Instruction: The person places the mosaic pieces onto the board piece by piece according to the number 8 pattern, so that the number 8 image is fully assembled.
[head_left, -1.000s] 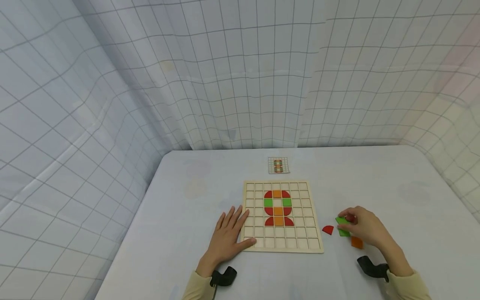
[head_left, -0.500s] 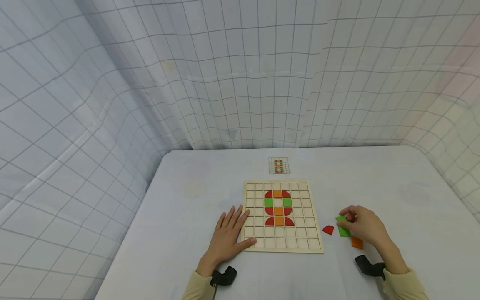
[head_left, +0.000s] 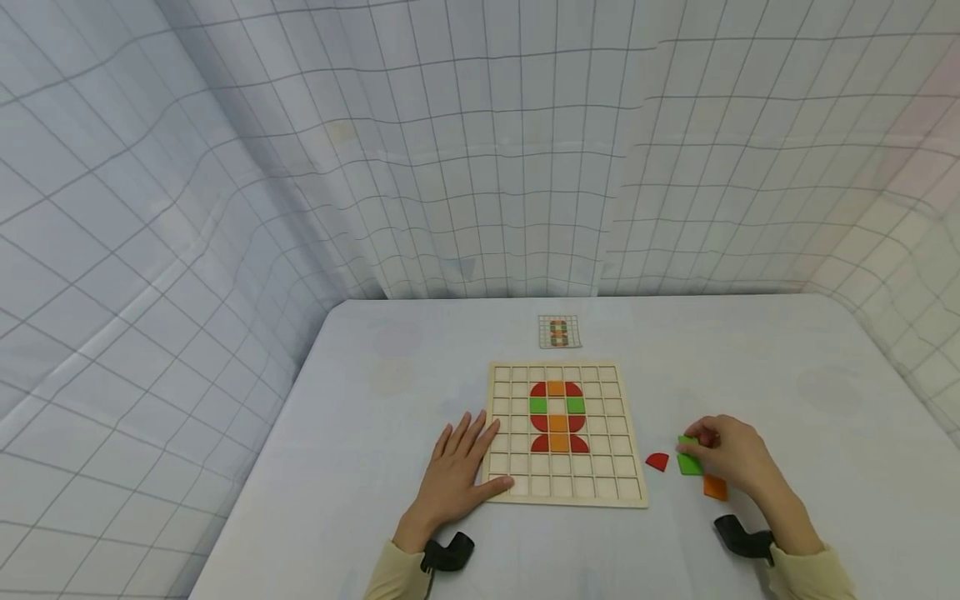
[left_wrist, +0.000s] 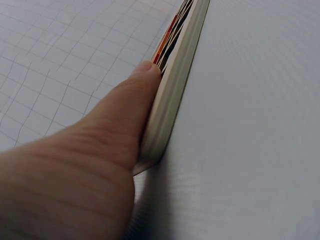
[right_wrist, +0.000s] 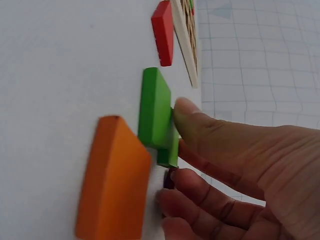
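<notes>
My left hand [head_left: 452, 479] lies with fingers spread at the left edge of a wooden grid board [head_left: 561, 486], thumb over its near corner. In the left wrist view that thumb [left_wrist: 117, 115] presses along the rim. Right of the board, my right hand [head_left: 731, 452] pinches a green square tile [head_left: 687, 441] between thumb and fingers. A second green tile [right_wrist: 156, 110] lies just in front of it. The wrist view shows a dark red piece [right_wrist: 169, 179] at the curled fingers, mostly hidden. Close by are an orange tile [head_left: 715, 487] and a red quarter-circle tile [head_left: 657, 461].
Red, orange and green tiles [head_left: 558, 422] form a pattern in the board's middle columns. Beyond the board lies a small printed pattern card [head_left: 559, 332]. White gridded curtains [head_left: 480, 167] surround the white table [head_left: 390, 383] at the back and sides.
The green tile at my right fingers has shifted slightly right and straightened above the other green tile. The red piece at those fingers is now hidden in the head view. My left hand stays put.
</notes>
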